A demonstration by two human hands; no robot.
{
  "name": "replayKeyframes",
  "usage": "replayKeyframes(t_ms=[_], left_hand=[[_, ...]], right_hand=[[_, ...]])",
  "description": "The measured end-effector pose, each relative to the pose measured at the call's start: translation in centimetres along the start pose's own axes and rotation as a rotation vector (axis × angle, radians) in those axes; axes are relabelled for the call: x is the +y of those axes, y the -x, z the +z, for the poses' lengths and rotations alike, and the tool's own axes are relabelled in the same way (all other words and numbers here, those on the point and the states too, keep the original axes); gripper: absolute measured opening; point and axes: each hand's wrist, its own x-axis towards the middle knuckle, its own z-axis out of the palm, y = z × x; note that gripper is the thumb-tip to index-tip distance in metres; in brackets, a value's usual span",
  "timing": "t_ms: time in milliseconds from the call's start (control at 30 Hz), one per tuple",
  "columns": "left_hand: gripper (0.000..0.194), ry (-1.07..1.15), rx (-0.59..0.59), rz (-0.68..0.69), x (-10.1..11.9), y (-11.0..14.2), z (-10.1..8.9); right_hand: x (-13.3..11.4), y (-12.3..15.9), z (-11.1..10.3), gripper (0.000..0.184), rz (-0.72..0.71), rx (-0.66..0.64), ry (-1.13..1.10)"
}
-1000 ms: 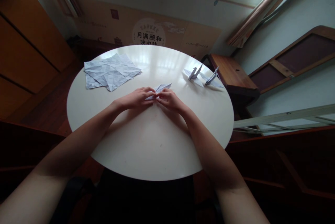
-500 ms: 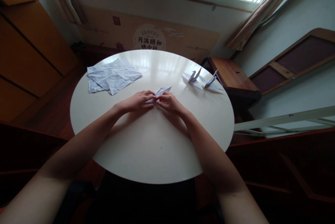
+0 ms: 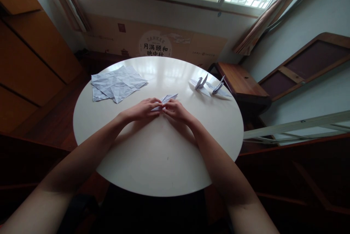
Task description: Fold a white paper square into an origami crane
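A small piece of folded white paper [image 3: 170, 97] lies at the middle of the round white table [image 3: 153, 161], with one pointed end sticking out beyond my fingers. My left hand [image 3: 144, 109] grips it from the left, and my right hand [image 3: 175, 110] pinches it from the right. The fingertips of both hands meet at the paper's near edge, so much of the fold is covered. Two folded paper cranes, a nearer-left crane [image 3: 201, 85] and a right crane [image 3: 218, 88], stand at the table's right rear.
Several creased sheets of paper [image 3: 117, 82] lie overlapping at the table's left rear. A printed cardboard panel [image 3: 109, 31] leans under the window. Beyond the right edge of the table stands a wooden stool or bench [image 3: 237, 77].
The camera's view has tilted up slightly, so everything on the table sits a little lower. Both hands stay at the folded paper, with hardly any finger movement.
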Motion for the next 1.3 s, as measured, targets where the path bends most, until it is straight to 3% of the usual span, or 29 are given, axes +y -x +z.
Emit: replayKeyframes(t_ms=[1300], left_hand=[[0.040,0.001,-0.001,0.003,-0.17,0.00,0.16]], right_hand=[[0.40,-0.03,0.19,0.016,-0.012,0.014,0.016]])
